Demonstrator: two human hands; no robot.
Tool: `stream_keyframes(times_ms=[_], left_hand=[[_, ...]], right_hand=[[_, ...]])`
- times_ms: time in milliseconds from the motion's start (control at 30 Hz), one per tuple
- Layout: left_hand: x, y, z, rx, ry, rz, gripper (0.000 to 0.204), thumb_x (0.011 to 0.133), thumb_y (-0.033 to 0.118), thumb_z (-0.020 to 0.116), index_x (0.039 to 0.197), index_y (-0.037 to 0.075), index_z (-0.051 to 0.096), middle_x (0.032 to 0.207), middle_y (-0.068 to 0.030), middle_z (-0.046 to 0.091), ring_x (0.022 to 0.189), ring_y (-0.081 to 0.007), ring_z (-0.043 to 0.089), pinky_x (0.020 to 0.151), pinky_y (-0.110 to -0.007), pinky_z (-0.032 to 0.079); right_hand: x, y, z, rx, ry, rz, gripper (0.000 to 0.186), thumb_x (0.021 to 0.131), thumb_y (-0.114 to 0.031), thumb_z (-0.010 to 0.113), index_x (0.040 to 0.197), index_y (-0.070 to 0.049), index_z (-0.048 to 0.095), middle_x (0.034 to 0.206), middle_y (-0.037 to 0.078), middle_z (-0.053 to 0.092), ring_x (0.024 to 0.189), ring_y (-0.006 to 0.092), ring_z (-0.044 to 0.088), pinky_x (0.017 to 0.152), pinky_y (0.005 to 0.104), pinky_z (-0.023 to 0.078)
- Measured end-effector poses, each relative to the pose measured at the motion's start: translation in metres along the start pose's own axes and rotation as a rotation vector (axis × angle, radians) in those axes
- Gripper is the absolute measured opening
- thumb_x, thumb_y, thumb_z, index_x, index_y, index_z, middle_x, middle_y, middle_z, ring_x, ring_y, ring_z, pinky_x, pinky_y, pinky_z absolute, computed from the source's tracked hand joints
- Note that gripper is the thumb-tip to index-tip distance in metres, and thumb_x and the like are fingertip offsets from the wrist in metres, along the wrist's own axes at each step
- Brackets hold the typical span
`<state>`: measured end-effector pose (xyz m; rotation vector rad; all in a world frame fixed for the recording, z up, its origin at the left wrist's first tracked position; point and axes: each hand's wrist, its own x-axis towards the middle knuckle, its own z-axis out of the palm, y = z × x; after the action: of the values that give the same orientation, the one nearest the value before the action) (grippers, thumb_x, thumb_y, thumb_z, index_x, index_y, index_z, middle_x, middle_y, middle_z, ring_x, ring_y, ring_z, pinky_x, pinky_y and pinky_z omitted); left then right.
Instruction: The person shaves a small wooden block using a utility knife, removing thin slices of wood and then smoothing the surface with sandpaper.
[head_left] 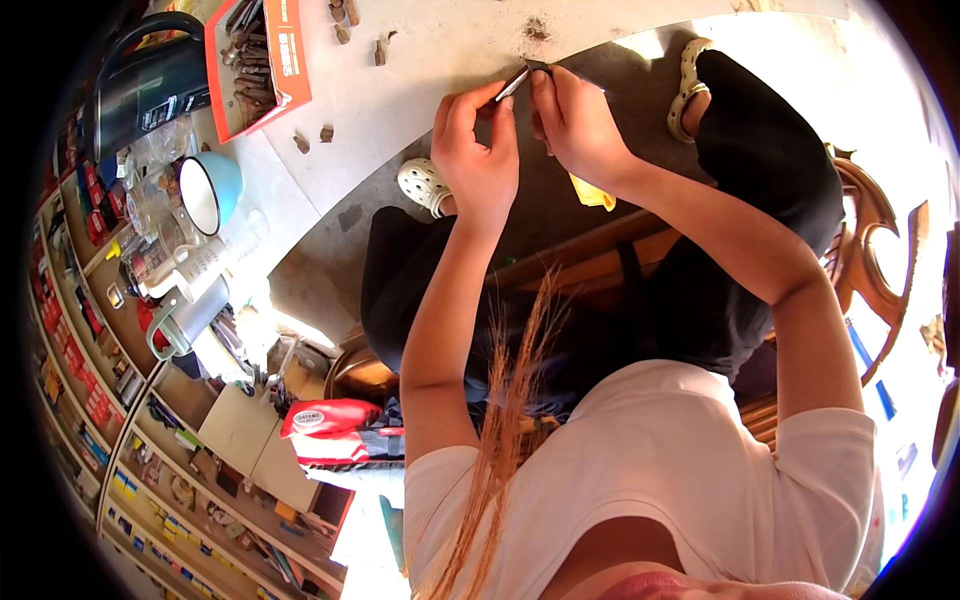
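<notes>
Two pinch grips are noted just off the bench's (370,120) near edge: the left hand (478,150), fingers nearly closed, holds a slim silvery piece (512,85); the right hand (580,125) pinches what appears a small dark piece (540,67). Light, steady pressure, fingertips clear of edges, is advisable. Surroundings: stocked shelves (227,500), dark kettle (150,95), red box (290,55), brown dust (537,28), wooden chair (868,190).

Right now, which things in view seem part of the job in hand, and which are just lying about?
Likely the job: left hand, right hand, small held metallic piece, dark crumbs, red box, brown pieces.

Probably just lying about: dark kettle, blue cup.
</notes>
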<state>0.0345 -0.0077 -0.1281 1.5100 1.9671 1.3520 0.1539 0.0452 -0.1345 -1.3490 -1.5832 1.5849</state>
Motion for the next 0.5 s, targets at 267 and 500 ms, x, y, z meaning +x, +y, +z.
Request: stream_keyframes(times_ms=[267,500], left_hand=[[-0.001,-0.001,0.002,0.019,0.003,-0.037,0.012,0.086,-0.001,0.067,0.098,0.001,0.069,0.088,-0.0056,0.066,0.075,-0.0156,0.063,0.070,-0.028,0.050],[0.001,0.000,0.001,0.013,-0.022,-0.045,0.012,0.087,0.000,0.066,0.099,0.001,0.068,0.087,-0.0061,0.066,0.076,-0.0156,0.063,0.071,-0.028,0.051]], right_hand=[[-0.003,0.003,0.009,-0.086,-0.060,-0.066,0.034,0.102,-0.022,0.047,0.080,0.004,0.052,0.059,0.021,0.057,0.054,0.0388,0.058,0.051,0.0451,0.045],[-0.001,-0.006,-0.002,0.021,-0.019,0.005,0.034,0.102,-0.021,0.046,0.079,0.003,0.052,0.056,0.017,0.058,0.051,0.0323,0.060,0.050,0.0420,0.046]])
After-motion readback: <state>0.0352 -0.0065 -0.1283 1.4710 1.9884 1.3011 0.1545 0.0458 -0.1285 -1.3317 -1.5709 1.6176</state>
